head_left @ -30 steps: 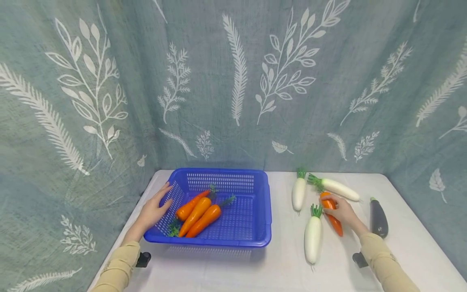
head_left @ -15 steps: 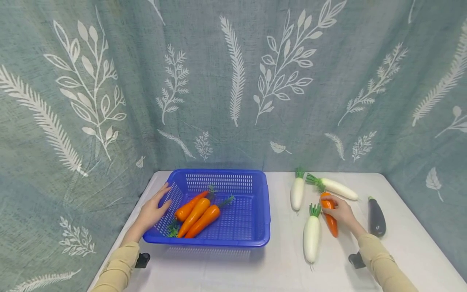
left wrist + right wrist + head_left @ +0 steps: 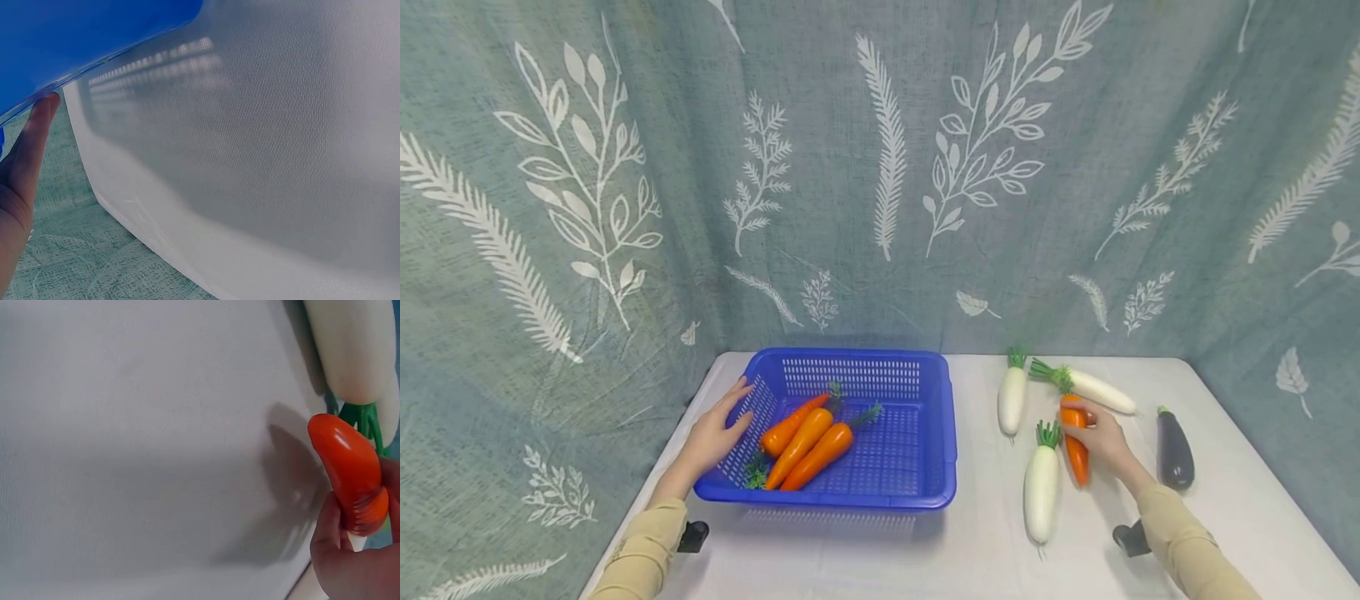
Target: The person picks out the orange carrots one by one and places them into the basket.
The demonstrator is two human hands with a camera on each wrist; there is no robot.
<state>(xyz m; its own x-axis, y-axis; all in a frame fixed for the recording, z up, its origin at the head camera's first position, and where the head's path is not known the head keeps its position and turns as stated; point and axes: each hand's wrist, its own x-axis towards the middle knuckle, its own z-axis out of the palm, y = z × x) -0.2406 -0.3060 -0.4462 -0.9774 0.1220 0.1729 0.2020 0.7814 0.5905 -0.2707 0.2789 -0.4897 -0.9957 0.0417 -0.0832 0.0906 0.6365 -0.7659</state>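
Note:
My right hand [image 3: 1103,435] pinches an orange carrot [image 3: 1077,457] near its leafy top, thumb on one side and fingers on the other. In the right wrist view the carrot [image 3: 350,465] points its tip away from the hand, its shadow falling on the white cloth. Over at the left, my left hand [image 3: 713,433] lies with extended fingers at the rim of a blue plastic basket [image 3: 943,433]; a fingertip [image 3: 53,100] meets the basket's edge in the left wrist view. Three carrots [image 3: 808,442] with green tops lie inside the basket, toward its left side.
Around the right hand lie white radishes: one nearer the front [image 3: 1042,496], one upright at the back [image 3: 1012,400], and one slanting behind the carrot [image 3: 1103,392]. A dark eggplant [image 3: 1175,450] rests to the right. A patterned green curtain [image 3: 850,167] hangs behind the white table [image 3: 970,558].
The carrot in my right hand has swung its tip leftward, now pointing more nearly straight toward the front. My left hand stays at the basket's rim.

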